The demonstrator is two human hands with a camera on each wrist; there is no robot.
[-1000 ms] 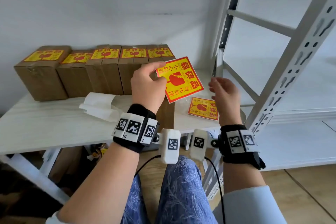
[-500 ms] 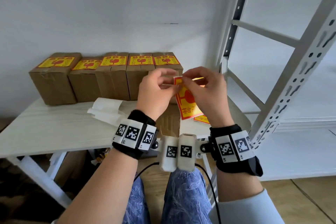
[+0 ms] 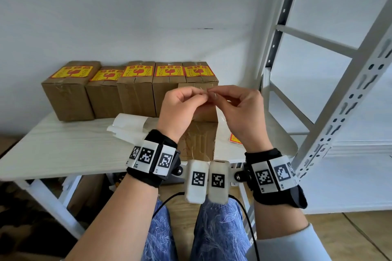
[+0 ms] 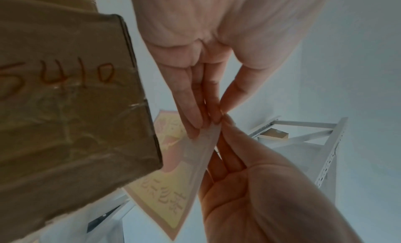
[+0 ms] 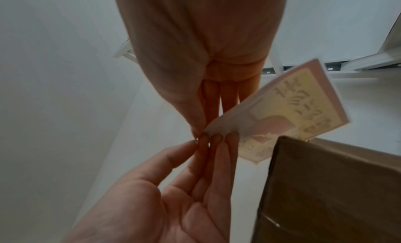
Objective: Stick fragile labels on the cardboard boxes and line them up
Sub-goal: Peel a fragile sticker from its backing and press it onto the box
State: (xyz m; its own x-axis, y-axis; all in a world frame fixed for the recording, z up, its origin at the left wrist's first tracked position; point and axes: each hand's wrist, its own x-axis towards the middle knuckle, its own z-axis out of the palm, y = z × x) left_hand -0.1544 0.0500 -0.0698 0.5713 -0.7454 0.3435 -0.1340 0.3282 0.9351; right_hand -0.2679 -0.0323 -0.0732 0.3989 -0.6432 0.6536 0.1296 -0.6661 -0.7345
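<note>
Both hands are raised over a plain cardboard box [image 3: 197,142] at the table's front edge. My left hand [image 3: 204,96] and right hand [image 3: 212,93] meet fingertip to fingertip and pinch one corner of a red and yellow fragile label [image 4: 173,186]. From the head view the label [image 3: 217,110] hangs edge-on between the hands, a thin pale strip. Its pale back side [image 5: 293,113] shows in the wrist views, beside the box's corner [image 4: 76,109]. Several boxes [image 3: 135,91] with labels on top stand in a row along the wall.
White backing papers [image 3: 127,127] lie on the white table [image 3: 63,150] left of the plain box. Another label [image 3: 235,139] lies flat to its right. A white metal shelf rack [image 3: 347,99] stands close on the right.
The left hand alone held the label facing me. The right hand came in and took hold of it too. The label has turned edge-on and both hands have risen slightly.
</note>
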